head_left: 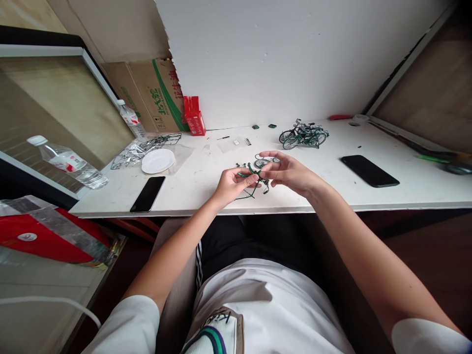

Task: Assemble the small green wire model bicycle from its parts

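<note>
My left hand (pixel 235 185) pinches a small green model bicycle frame (pixel 254 189) above the front part of the white table. On its right side my right hand (pixel 285 172) has thumb and index finger closed at the same green part; the fingers partly hide it. A dark pedal crank (pixel 266 188) hangs below the fingertips. Just behind the hands lie small wheels (pixel 261 162) and thin green pieces. Assembled miniature bicycles (pixel 304 135) stand together farther back on the right.
White table (pixel 199 196) before a white wall. Phones lie left (pixel 148 194) and right (pixel 368 170). A white plate (pixel 158 161), dark part sprues (pixel 162 141), water bottles (pixel 70 162), a red box (pixel 194 116) and a cardboard box (pixel 147 96) are at the left.
</note>
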Demonstrator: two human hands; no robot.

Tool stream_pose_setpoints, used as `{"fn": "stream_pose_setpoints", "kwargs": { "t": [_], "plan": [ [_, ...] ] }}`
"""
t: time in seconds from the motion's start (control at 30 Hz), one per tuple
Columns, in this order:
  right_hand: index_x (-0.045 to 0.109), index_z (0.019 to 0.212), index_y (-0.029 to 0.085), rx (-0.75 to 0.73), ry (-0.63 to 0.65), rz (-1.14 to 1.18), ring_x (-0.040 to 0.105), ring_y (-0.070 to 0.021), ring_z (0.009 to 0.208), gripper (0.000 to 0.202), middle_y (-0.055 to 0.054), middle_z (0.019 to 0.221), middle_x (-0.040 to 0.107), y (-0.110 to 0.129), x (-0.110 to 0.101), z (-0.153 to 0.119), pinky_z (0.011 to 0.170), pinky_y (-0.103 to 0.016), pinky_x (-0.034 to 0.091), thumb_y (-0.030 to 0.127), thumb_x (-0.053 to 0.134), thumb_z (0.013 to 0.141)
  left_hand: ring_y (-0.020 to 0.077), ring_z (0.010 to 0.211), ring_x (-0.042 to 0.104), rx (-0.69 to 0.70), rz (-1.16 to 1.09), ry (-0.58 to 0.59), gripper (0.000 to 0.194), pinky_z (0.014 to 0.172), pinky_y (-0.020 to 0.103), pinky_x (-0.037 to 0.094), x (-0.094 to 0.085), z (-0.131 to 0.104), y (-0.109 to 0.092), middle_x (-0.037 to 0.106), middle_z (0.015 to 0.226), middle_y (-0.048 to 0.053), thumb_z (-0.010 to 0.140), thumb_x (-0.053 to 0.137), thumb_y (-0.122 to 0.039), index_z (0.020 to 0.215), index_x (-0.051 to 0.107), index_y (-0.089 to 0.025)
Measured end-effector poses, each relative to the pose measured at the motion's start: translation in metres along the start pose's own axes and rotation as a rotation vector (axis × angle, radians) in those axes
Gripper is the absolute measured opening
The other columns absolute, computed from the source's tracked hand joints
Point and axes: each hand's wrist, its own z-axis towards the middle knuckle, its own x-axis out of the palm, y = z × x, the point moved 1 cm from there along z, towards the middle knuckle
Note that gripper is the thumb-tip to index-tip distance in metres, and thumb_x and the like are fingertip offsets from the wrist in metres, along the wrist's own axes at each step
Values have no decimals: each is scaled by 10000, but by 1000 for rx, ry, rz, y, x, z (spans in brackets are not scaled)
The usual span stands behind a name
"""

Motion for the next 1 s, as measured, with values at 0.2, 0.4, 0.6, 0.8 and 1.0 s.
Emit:
{"fn": "stream_pose_setpoints", "kwargs": {
  "t": [0.2, 0.4, 0.6, 0.8, 1.0],
  "plan": [
    [677, 1329, 268, 89, -17, 39, 727, -179, 874, 649, -49, 1040, 784, -3, -3, 2, 671, -276, 569, 307, 936, 736, 256, 831, 811, -32, -59, -7, 486, 886, 404, 632, 0, -1, 4, 803, 958, 94, 736, 938, -516, 966, 756, -129],
    [687, 1332, 256, 66, -33, -5, 743, -212, 961, 594, -98, 1142, 791, 0, 0, 1, 680, -287, 585, 375, 903, 791, 234, 825, 805, -72, -134, -25, 512, 922, 413, 623, 1, 0, 7, 807, 1019, 104, 714, 958, -502, 996, 757, -125],
    [753, 1156, 203, -97, -235, -378, 731, -285, 1070, 428, -130, 1080, 804, 3, -20, 6, 666, -296, 571, 562, 719, 927, 248, 831, 811, -108, -197, -89, 504, 919, 408, 618, -3, 3, 12, 791, 913, 72, 682, 983, -478, 931, 723, -125],
    [817, 939, 203, 100, -144, -1087, 734, -268, 860, 306, -93, 980, 817, -9, -67, 11, 688, -332, 536, 494, 783, 850, 247, 871, 812, -146, -210, -128, 513, 844, 338, 601, -11, 7, 18, 792, 904, 81, 683, 980, -491, 936, 716, -132],
    [817, 918, 218, 301, -35, -1276, 754, -276, 856, 152, -96, 1016, 823, -26, -79, 18, 713, -336, 534, 346, 805, 835, 240, 860, 808, -151, -223, -129, 517, 824, 324, 594, -10, 7, 17, 782, 889, 70, 663, 988, -491, 916, 717, -131]
  ]
}}
